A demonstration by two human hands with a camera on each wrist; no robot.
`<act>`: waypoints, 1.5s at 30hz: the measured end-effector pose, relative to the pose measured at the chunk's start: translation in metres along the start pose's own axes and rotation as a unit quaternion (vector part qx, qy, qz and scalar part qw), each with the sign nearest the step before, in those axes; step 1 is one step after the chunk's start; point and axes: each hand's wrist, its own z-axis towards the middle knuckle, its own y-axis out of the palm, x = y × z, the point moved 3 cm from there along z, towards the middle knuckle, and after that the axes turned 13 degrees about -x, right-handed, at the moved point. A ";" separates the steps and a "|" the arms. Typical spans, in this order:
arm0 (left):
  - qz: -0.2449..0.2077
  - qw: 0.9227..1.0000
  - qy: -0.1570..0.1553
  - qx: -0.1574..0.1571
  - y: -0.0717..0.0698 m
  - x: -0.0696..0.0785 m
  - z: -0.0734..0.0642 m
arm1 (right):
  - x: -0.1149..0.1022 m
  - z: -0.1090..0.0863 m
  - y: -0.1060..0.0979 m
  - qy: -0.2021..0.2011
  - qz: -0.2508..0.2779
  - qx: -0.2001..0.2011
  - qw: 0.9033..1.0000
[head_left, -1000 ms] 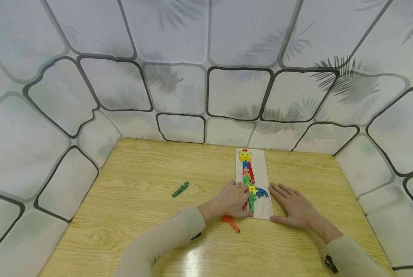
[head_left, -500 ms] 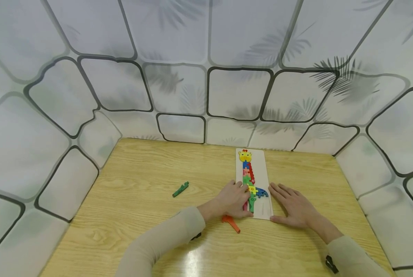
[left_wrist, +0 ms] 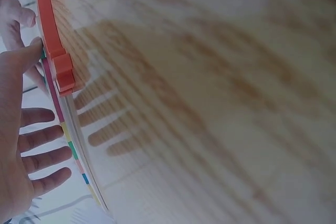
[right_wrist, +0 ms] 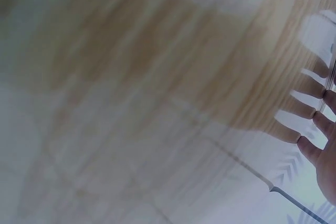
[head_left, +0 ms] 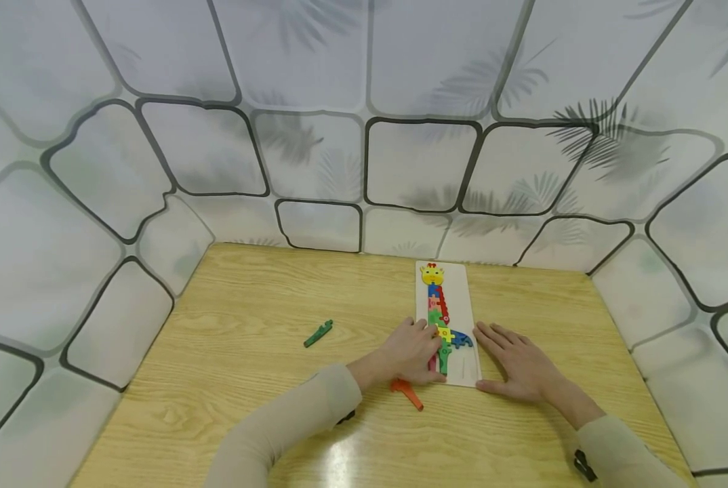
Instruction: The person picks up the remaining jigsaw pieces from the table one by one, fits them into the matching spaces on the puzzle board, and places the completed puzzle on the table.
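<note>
On the counter (head_left: pixel 248 298), left hand (head_left: pixel 408 352) lies over giraffe puzzle board (head_left: pixel 458 298), right hand (head_left: pixel 516 366) at its edge, both with fingers extended, gripping nothing.

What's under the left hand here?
The left hand covers part of the board and giraffe puzzle. A magenta piece shows partly beside it; the left wrist view adds only edges. Puzzle faces beneath the hand can't be seen.
</note>
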 end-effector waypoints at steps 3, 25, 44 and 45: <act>-0.001 1.000 -0.001 -0.005 0.000 0.000 0.000 | 0.000 0.000 -0.001 0.001 0.000 -0.005 1.000; -0.023 1.000 -0.017 -0.013 -0.002 -0.005 -0.029 | 0.000 0.001 -0.001 0.013 0.002 -0.023 1.000; -0.060 0.997 -0.045 -0.001 0.014 -0.015 -0.057 | 0.000 0.001 0.000 0.005 -0.005 -0.014 1.000; -0.058 0.997 -0.044 0.001 0.015 -0.015 -0.059 | 0.000 0.001 -0.001 0.007 -0.003 -0.017 1.000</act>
